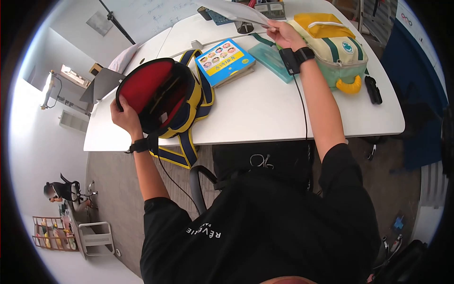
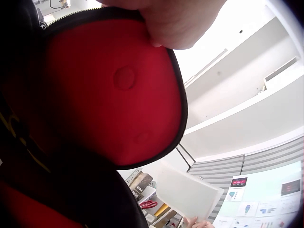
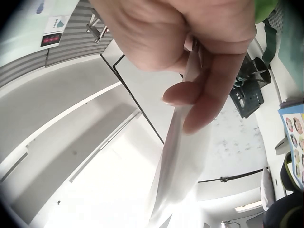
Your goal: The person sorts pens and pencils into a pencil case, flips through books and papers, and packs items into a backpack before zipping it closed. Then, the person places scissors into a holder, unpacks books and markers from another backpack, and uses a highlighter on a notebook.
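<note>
A navy and yellow backpack (image 1: pixel 194 106) lies at the table's left front edge, unzipped, its red lining (image 2: pixel 118 90) showing. My left hand (image 1: pixel 126 117) grips the rim of its opened flap, thumb on the inner side. Raised over the back of the table, my right hand (image 1: pixel 286 35) pinches a thin white sheet or folder (image 1: pixel 236 11) by its edge; in the right wrist view the fingers (image 3: pixel 202 102) close on the white item (image 3: pixel 178 156). The inside of the bag is mostly dark, with a small white label (image 1: pixel 163 117) visible.
A blue and yellow book (image 1: pixel 224 61) lies beside the backpack, then a teal translucent case (image 1: pixel 272 61). Further right are a cream and green bag (image 1: pixel 338 52) and a black object (image 1: pixel 372 90). Organizers (image 1: pixel 269 10) stand at the back. A chair (image 1: pixel 201 184) is below the front edge.
</note>
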A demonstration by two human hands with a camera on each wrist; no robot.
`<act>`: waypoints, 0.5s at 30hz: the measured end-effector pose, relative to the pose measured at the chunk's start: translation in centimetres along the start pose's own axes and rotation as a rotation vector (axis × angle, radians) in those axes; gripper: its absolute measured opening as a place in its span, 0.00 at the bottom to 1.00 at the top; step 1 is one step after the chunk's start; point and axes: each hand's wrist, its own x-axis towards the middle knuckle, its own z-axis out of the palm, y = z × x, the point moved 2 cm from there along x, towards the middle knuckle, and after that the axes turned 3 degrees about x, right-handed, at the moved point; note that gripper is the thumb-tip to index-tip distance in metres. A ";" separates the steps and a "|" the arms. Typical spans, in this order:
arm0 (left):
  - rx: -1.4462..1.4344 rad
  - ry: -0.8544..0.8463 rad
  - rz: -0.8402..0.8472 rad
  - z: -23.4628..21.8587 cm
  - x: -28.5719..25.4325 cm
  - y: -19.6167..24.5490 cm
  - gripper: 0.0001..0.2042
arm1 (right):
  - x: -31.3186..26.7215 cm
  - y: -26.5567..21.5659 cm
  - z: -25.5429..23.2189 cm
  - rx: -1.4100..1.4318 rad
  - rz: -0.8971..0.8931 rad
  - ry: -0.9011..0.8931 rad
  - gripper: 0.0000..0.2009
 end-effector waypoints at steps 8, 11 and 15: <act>-0.019 -0.013 0.001 -0.1 0.4 0.3 0.11 | -2.8 -1.8 3.7 -0.076 0.089 -0.399 0.14; -0.034 -0.015 0.026 -0.3 1.2 0.7 0.10 | -2.0 -0.1 5.6 -0.208 0.076 -0.490 0.20; -0.104 -0.085 -0.081 -0.5 2.0 1.1 0.09 | -4.6 0.4 9.0 -0.409 0.155 -0.684 0.18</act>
